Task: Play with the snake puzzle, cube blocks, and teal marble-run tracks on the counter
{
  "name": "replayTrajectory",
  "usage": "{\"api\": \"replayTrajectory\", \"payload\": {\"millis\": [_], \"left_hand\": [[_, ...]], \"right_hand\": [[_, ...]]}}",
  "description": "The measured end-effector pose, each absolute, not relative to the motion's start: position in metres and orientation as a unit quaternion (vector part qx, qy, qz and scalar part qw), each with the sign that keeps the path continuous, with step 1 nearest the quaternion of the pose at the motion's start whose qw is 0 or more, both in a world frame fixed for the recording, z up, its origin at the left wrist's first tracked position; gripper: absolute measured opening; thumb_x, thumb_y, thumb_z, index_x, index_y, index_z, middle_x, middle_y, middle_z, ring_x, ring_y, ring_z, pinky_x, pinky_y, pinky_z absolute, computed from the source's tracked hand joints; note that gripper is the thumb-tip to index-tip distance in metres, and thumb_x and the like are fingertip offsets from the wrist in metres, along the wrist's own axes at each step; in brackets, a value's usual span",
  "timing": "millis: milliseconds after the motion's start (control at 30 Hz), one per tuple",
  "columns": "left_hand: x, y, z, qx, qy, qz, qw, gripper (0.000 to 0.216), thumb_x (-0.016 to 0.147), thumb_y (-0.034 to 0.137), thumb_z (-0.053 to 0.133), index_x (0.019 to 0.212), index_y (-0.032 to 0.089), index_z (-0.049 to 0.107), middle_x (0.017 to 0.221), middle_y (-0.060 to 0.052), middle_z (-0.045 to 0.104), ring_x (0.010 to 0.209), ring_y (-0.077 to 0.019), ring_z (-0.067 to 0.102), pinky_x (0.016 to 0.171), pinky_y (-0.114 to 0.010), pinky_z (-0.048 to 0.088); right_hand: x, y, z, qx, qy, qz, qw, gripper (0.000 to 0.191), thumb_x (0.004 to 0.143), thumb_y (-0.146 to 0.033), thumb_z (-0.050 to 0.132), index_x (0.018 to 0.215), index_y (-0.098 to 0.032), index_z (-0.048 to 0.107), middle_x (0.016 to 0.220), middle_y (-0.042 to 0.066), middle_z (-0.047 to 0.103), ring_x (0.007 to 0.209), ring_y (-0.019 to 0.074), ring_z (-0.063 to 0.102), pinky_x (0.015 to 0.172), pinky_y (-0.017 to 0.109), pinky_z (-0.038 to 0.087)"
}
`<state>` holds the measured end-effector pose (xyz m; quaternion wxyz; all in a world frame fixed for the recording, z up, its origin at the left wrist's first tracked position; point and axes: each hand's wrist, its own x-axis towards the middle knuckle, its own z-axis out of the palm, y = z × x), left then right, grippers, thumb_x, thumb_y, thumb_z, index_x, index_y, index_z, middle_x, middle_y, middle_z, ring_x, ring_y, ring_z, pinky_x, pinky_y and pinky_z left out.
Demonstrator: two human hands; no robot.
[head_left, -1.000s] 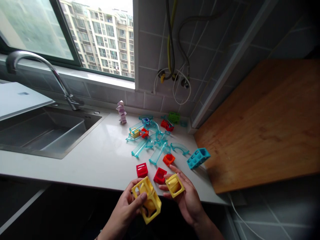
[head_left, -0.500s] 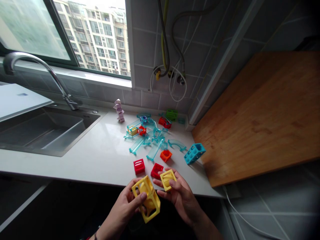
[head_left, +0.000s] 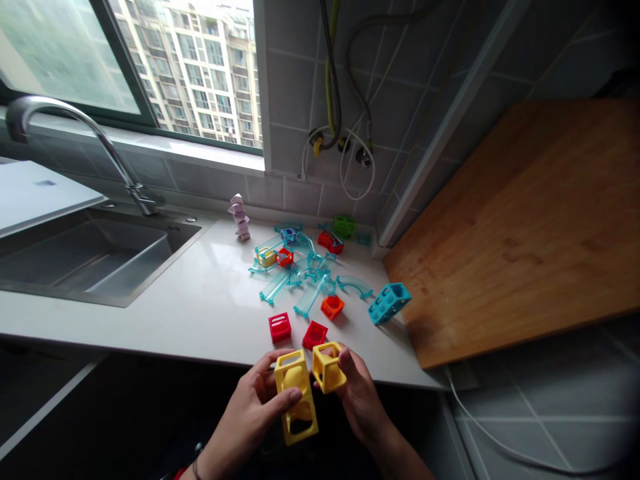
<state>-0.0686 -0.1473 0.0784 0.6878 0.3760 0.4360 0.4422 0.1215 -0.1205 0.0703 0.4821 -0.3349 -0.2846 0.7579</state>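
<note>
My left hand [head_left: 260, 400] is closed around two joined yellow hollow blocks [head_left: 297, 403], stacked one above the other, with the thumb across the front. In my right hand [head_left: 357, 393] is a single yellow hollow block [head_left: 329, 369], pinched between thumb and fingers. It sits close beside the top of the joined pair; whether they touch I cannot tell. Just beyond, on the counter, are a red block [head_left: 315, 335], a second red block [head_left: 279, 327] and an orange block [head_left: 333, 307]. A joined blue block piece [head_left: 389, 303] leans to the right of them.
Clear teal track pieces [head_left: 310, 290] lie heaped mid-counter [head_left: 200, 293] among more coloured blocks. Behind stand a green block [head_left: 344, 226] and a purple paper stack [head_left: 239, 217]. A sink [head_left: 125, 267] with a faucet [head_left: 110, 150] is at left; a wooden board [head_left: 530, 233] leans at right.
The single yellow block in my right hand has turned and come lower, nearer the joined pair. My left hand has tilted its pair more upright.
</note>
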Motion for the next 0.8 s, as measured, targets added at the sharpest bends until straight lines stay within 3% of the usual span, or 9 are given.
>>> {"api": "replayTrajectory", "payload": {"millis": [233, 400, 500, 633, 800], "left_hand": [[-0.068, -0.152, 0.083, 0.385, 0.443, 0.441, 0.679, 0.059, 0.082, 0.036, 0.084, 0.133, 0.019, 0.058, 0.122, -0.014, 0.075, 0.106, -0.0309, 0.073, 0.088, -0.035, 0.059], [-0.073, -0.159, 0.078, 0.384, 0.461, 0.436, 0.671, 0.061, 0.082, 0.038, 0.083, 0.135, 0.019, 0.058, 0.123, -0.013, 0.076, 0.109, -0.0316, 0.073, 0.091, -0.035, 0.059], [-0.077, -0.16, 0.074, 0.382, 0.458, 0.434, 0.675, 0.062, 0.083, 0.037, 0.083, 0.137, 0.018, 0.057, 0.124, -0.014, 0.075, 0.112, -0.0323, 0.073, 0.092, -0.036, 0.059], [-0.079, -0.162, 0.072, 0.38, 0.458, 0.427, 0.681, 0.066, 0.084, 0.039, 0.082, 0.14, 0.017, 0.056, 0.121, -0.014, 0.077, 0.111, -0.033, 0.073, 0.09, -0.036, 0.06], [-0.08, -0.162, 0.072, 0.367, 0.469, 0.423, 0.683, 0.076, 0.082, 0.042, 0.083, 0.145, 0.014, 0.052, 0.119, -0.014, 0.077, 0.11, -0.0326, 0.073, 0.088, -0.035, 0.06]], "right_hand": [[0.109, -0.125, 0.075, -0.362, -0.316, 0.739, 0.472, 0.045, 0.091, -0.061, 0.068, 0.099, -0.018, 0.061, 0.087, 0.006, 0.071, 0.076, 0.0208, 0.069, 0.068, 0.03, 0.054], [0.108, -0.127, 0.071, -0.43, -0.383, 0.685, 0.446, 0.05, 0.091, -0.066, 0.063, 0.111, -0.021, 0.058, 0.083, 0.0, 0.063, 0.066, 0.0135, 0.059, 0.06, 0.023, 0.046], [0.107, -0.128, 0.07, -0.442, -0.433, 0.657, 0.431, 0.048, 0.094, -0.069, 0.057, 0.102, -0.021, 0.056, 0.079, -0.002, 0.056, 0.064, 0.0128, 0.053, 0.055, 0.022, 0.042], [0.107, -0.129, 0.067, -0.465, -0.479, 0.622, 0.41, 0.047, 0.097, -0.068, 0.05, 0.098, -0.022, 0.054, 0.079, -0.002, 0.053, 0.066, 0.0137, 0.052, 0.055, 0.023, 0.042], [0.114, -0.129, 0.071, -0.474, -0.527, 0.609, 0.356, 0.049, 0.1, -0.069, 0.041, 0.105, -0.023, 0.058, 0.082, 0.0, 0.058, 0.071, 0.016, 0.056, 0.062, 0.025, 0.045]]}}
